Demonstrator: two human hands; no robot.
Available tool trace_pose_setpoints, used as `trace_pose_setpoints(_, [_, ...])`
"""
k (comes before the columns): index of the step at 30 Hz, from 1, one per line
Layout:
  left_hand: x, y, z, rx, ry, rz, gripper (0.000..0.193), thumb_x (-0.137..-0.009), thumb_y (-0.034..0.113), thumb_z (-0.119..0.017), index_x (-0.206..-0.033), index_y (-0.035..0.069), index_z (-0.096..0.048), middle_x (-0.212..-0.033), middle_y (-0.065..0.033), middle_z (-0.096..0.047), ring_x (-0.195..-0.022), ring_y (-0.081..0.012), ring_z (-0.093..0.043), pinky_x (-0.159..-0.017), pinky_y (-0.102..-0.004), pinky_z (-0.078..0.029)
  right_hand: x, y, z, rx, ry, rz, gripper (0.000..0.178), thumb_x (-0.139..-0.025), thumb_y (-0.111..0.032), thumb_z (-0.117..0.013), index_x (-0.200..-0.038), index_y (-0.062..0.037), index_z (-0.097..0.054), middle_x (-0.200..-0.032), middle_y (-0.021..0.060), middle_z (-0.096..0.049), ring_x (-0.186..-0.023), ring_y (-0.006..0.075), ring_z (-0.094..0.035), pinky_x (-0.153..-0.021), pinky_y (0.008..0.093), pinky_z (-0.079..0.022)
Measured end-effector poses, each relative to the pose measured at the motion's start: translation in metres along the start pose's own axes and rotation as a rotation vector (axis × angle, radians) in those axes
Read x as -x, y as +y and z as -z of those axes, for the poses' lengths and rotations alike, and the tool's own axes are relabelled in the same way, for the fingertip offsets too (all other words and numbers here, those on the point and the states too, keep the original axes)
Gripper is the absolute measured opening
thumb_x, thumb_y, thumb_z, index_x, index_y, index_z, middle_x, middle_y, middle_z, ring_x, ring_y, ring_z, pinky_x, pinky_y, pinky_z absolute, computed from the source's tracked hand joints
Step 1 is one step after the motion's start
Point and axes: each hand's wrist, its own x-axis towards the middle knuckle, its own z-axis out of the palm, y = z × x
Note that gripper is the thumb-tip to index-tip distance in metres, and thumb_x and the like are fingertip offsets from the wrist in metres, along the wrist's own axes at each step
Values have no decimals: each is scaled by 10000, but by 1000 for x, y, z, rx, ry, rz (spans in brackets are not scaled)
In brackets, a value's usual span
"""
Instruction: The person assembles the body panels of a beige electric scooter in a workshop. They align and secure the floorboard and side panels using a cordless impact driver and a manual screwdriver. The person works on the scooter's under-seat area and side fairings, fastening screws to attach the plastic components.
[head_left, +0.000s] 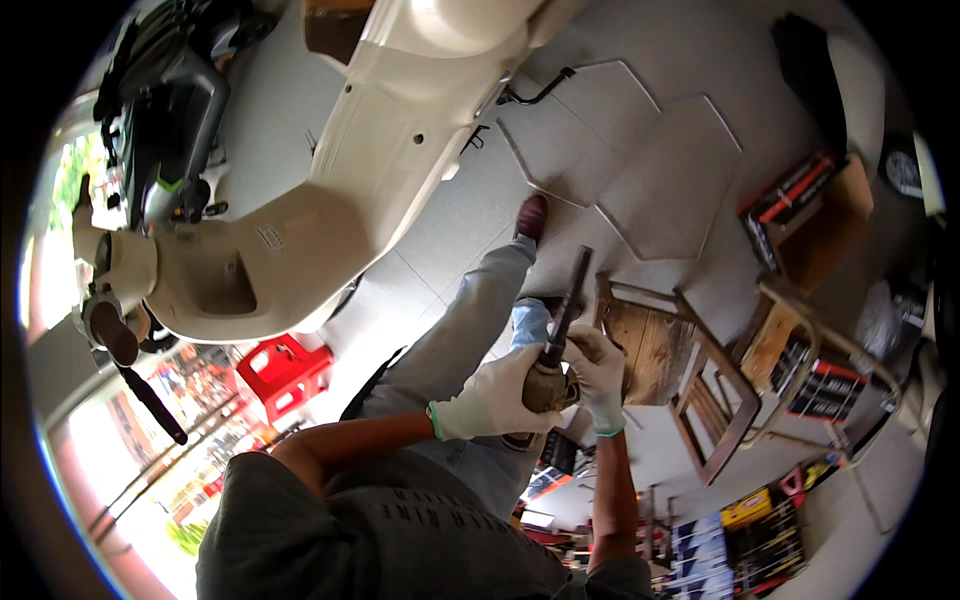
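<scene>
Okay, from my remote feed: metal part (541, 392) is up between the two gloved hands, in front of the wearer's lap, off the floor (410, 290). Its long axis runs along the dark shaft (570, 300), which rises from the round body, points away from the wearer and leans a bit to the right. Left hand (485, 398) is on the body's left side, right hand (598, 375) on the right, close by the shaft's base. I call both near, left with the fuller contact.

Fingers: left ones are wrapped round the round body, gripping it, tips partly hidden. Right ones are bent, beside the part's right side; I can't tell whether they pinch it or only rest there. Shaft's far end sticks out free of both hands.

Around it, quick: wooden chair (650, 352) just right of the right hand, cream scooter (330, 210) ahead-left, red stool (285, 375) off left.
</scene>
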Motion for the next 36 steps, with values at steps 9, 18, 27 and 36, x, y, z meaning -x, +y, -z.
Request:
trace_pose_setpoints(9, [-20, -10, 96, 22, 184, 5, 717, -603, 384, -761, -1169, 33, -495, -1028, -168, -565, -892, -362, -609, -774, -422, -497, -79, -55, -78, 184, -150, -159, 150, -878, -120, -635, -942, 16, -628, -814, 0, -630, -719, 47, -561, -640, 196, -460])
trace_pose_setpoints(18, [-32, -20, 199, 157, 550, 4, 798, -581, 365, -784, -1227, 24, -461, -987, -174, -582, -891, -339, -612, -784, -395, -492, -182, -116, -206, 498, -489, -123, 165, -922, -119, -542, -928, 23, -626, -826, 23, -628, -796, 92, -577, -736, 228, -462])
trace_pose_setpoints(27, [-28, 6, 266, 523, 752, 258, 678, -595, 319, -800, -1131, 20, -512, -893, -172, -644, -838, -315, -657, -740, -380, -518, -240, -184, -265, 625, -1080, -154, 428, -833, 57, -409, -1245, 16, -518, -1184, 135, -555, -1126, 210, -518, -985, 303, -379])
trace_pose_setpoints(36, [-32, 40, 288, 958, 844, 246, 673, -623, 285, -802, -1160, 5, -509, -979, -127, -646, -910, -206, -642, -825, -330, -506, -284, -247, -302, 841, -1575, -293, 786, -719, 69, -462, -1454, -109, -250, -1213, 190, -538, -1070, 219, -565, -908, 303, -457])
